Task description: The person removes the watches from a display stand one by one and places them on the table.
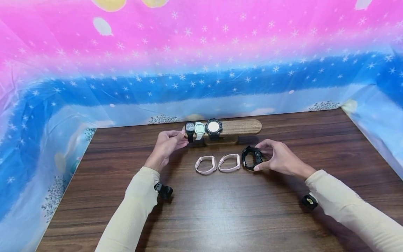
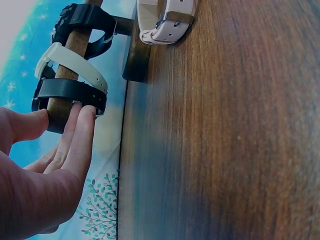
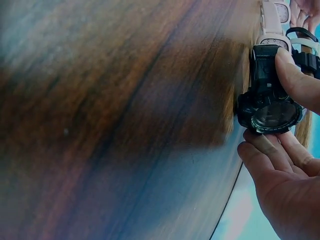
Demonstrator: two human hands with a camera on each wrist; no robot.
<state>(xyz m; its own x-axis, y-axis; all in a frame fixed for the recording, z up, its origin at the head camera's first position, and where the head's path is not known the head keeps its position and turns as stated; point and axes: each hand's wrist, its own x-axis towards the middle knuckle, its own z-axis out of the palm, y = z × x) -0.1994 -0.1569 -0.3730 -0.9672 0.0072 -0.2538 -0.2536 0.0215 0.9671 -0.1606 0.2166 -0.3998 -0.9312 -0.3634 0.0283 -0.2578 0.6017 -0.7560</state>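
My left hand (image 1: 165,147) holds the left end of a wooden watch stand (image 1: 244,126), thumb on one side and fingertips on the other, right at the band of a small black watch (image 1: 190,127). Beside that watch on the bar sit a pale green watch (image 1: 199,128) and a chunky black round-faced watch (image 1: 214,127). Lower right, my right hand (image 1: 281,157) pinches a black sports watch (image 3: 275,114) between thumb and fingers. Its strap forms a closed loop, standing on edge close over the table. Two pale pink watches (image 1: 214,163) (image 1: 238,162) stand to its left.
The dark wooden table (image 1: 207,213) ends at the back against a pink and blue snowflake-patterned cloth (image 1: 201,63). The stand's base (image 1: 221,141) rests near that back edge, behind the pink watches. Small black cameras (image 1: 163,190) hang at both wrists.
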